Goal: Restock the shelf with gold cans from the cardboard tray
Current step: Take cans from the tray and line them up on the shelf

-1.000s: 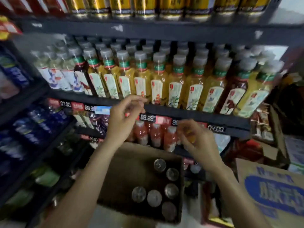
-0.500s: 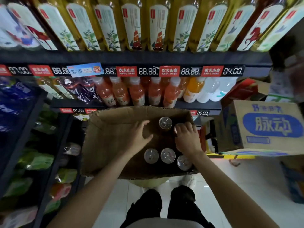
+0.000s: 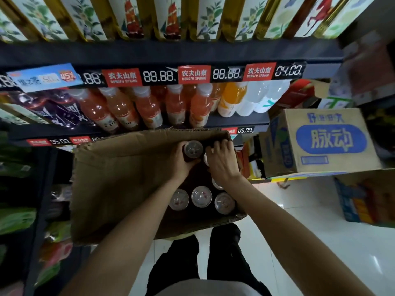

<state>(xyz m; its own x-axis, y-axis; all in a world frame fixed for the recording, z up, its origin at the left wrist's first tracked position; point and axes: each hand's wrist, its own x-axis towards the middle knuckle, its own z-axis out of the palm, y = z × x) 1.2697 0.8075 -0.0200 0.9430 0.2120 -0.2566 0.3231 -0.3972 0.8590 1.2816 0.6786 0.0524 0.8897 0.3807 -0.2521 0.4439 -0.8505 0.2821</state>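
Observation:
The brown cardboard tray [image 3: 119, 184] sits below me, in front of the shelves. Several cans stand in its right side, seen from above by their silver tops [image 3: 201, 196]. My left hand [image 3: 181, 165] is wrapped around one can [image 3: 193, 148] at the tray's far edge. Just to its right, my right hand [image 3: 221, 161] is curled over a second can [image 3: 207, 159], which it mostly hides. The cans' gold sides are not visible from this angle.
A black shelf edge [image 3: 162, 54] with price tags runs across above the tray, tea bottles on it and orange drink bottles [image 3: 147, 107] beneath. A blue-printed carton [image 3: 327, 142] stands at the right on other boxes. My legs and white floor tiles [image 3: 299, 231] lie below.
The view dropped from the upper shelves down to the tray. Both hands came down from the shelf front into the tray and closed on two cans at its far right.

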